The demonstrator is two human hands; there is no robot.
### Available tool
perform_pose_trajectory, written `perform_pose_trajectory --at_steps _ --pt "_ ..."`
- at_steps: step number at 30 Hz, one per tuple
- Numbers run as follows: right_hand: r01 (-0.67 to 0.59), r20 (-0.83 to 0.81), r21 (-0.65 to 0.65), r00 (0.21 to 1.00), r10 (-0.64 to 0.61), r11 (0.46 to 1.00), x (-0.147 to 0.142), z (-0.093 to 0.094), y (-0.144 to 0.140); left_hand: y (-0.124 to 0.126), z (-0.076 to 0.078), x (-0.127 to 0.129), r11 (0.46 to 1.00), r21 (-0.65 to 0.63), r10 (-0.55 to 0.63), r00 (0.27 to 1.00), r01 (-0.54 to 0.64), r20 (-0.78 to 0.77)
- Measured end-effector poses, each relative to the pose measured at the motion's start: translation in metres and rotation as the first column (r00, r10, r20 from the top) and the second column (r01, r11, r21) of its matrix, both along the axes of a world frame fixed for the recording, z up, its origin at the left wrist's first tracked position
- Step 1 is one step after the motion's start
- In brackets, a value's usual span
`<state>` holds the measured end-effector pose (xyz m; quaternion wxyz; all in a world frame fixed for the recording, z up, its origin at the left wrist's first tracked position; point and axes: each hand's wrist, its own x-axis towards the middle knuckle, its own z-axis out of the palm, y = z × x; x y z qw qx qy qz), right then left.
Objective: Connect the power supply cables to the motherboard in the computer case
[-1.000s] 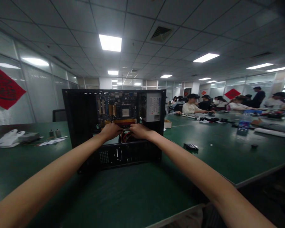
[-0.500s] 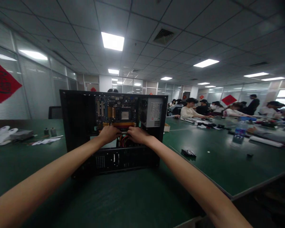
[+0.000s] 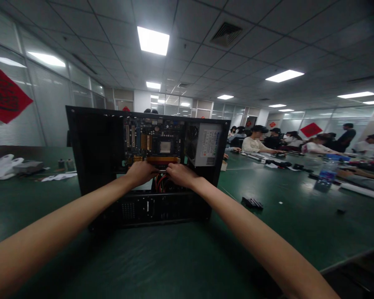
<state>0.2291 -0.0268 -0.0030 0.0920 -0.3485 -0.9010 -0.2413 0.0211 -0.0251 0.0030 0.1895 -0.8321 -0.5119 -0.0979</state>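
Note:
An open black computer case (image 3: pixel 174 207) stands on the green table in front of me, its top tipped towards me. Inside it are a motherboard (image 3: pixel 137 141) with a bare square processor (image 3: pixel 165 147), orange memory slots (image 3: pixel 163 159) and a silver power supply (image 3: pixel 209 145). Just below the slots, my left hand (image 3: pixel 140 172) and my right hand (image 3: pixel 181 174) are closed at opposite ends of a thin narrow strip (image 3: pixel 162 170). My fingers partly hide it. Red and black cables (image 3: pixel 162 182) bunch beneath the strip, between my hands.
A white plastic bag (image 3: pixel 4 166), a grey box (image 3: pixel 29 167) and paper (image 3: pixel 60 176) lie at left. On the right are a small black part (image 3: pixel 252 203) and a water bottle (image 3: pixel 326 172). Several people (image 3: pixel 257 143) sit farther off at the table's right.
The case's top has tipped closer to me, and my view has shifted slightly downward. Both hands keep their closed hold below the memory slots.

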Motion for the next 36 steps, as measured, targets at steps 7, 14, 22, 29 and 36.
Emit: perform_pose_trajectory --at_steps 7,14,22,29,36 --pt "0.001 0.003 0.023 1.000 -0.001 1.000 -0.003 0.004 0.001 -0.004 0.003 0.002 0.998 0.030 0.059 0.992 -0.056 -0.111" --pt "-0.041 -0.011 0.018 0.999 0.041 0.999 -0.004 0.002 0.001 -0.003 0.001 0.007 0.999 0.013 0.044 0.989 -0.043 -0.138" --pt "-0.017 -0.059 -0.034 0.998 0.015 0.999 -0.004 0.003 -0.004 -0.008 0.003 0.012 0.997 0.029 0.069 0.992 -0.066 -0.110" --pt "-0.052 -0.041 -0.006 0.998 0.052 0.999 -0.006 0.004 0.000 -0.005 0.001 0.014 0.997 0.078 0.037 0.993 -0.028 -0.113" --pt "-0.058 -0.077 -0.028 0.996 0.055 0.998 -0.014 -0.001 0.015 -0.003 -0.001 0.012 0.998 0.059 0.039 0.992 -0.032 -0.123"
